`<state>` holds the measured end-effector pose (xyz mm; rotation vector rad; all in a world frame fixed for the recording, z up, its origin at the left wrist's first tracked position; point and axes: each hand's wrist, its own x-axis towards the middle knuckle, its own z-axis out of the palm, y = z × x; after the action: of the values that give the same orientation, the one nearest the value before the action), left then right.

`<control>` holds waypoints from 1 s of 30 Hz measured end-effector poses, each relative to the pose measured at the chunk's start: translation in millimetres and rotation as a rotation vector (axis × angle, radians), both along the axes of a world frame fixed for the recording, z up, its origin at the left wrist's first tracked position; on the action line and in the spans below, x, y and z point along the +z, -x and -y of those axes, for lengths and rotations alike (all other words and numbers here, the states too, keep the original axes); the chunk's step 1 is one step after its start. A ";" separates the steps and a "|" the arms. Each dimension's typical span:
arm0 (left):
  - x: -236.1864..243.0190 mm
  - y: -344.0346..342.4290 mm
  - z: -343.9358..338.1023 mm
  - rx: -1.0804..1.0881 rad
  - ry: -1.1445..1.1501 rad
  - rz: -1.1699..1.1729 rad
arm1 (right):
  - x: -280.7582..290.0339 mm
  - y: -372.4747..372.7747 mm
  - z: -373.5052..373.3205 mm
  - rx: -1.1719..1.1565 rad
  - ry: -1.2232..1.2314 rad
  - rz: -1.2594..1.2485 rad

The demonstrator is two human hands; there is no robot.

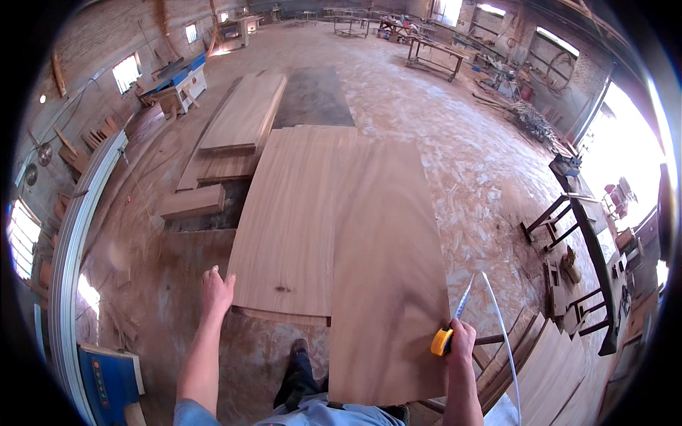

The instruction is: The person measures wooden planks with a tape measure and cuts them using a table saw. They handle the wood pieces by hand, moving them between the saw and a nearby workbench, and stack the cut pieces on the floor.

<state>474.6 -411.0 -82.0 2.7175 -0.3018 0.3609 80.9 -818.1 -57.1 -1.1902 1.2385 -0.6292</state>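
Note:
My left hand (217, 290) is just beside the near left corner of a pale wooden panel (280, 220), its fingers loosely bent and apart with nothing visible in them; whether it touches the edge I cannot tell. A second, browner panel (383, 263) lies alongside at the right, reaching toward my body. At its right edge my right hand (460, 339) grips a yellow and black tape measure (442, 341). The white tape (506, 330) is drawn out, rising to a sharp bend and dropping down to the right of my hand.
More boards (241, 106) lie stacked ahead-left. Long metal rails (82, 241) and a blue machine (103, 383) flank my left. Leaning boards (543, 369) and a dark metal frame (600, 270) stand at right. Work tables (433, 57) are farther back on the dusty floor (469, 156).

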 end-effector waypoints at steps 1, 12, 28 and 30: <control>-0.7 -18.5 3.0 -0.005 -0.039 -0.230 | 0.8 -0.5 2.1 -0.011 -0.002 -0.004; -23.0 -74.6 -6.5 0.071 0.871 -1.066 | -17.0 -25.5 16.5 -0.055 0.066 -0.061; 20.8 -86.8 -125.1 0.249 1.047 -0.781 | -2.6 -158.3 -23.0 -0.051 0.075 -0.106; 30.9 -84.5 -130.9 0.272 1.055 -0.731 | -35.4 -169.0 -18.2 -0.021 0.095 -0.100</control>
<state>559.2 -280.1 -51.1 1.6612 0.3752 -0.3422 250.0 -799.9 -92.5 -1.3022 1.3185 -0.6563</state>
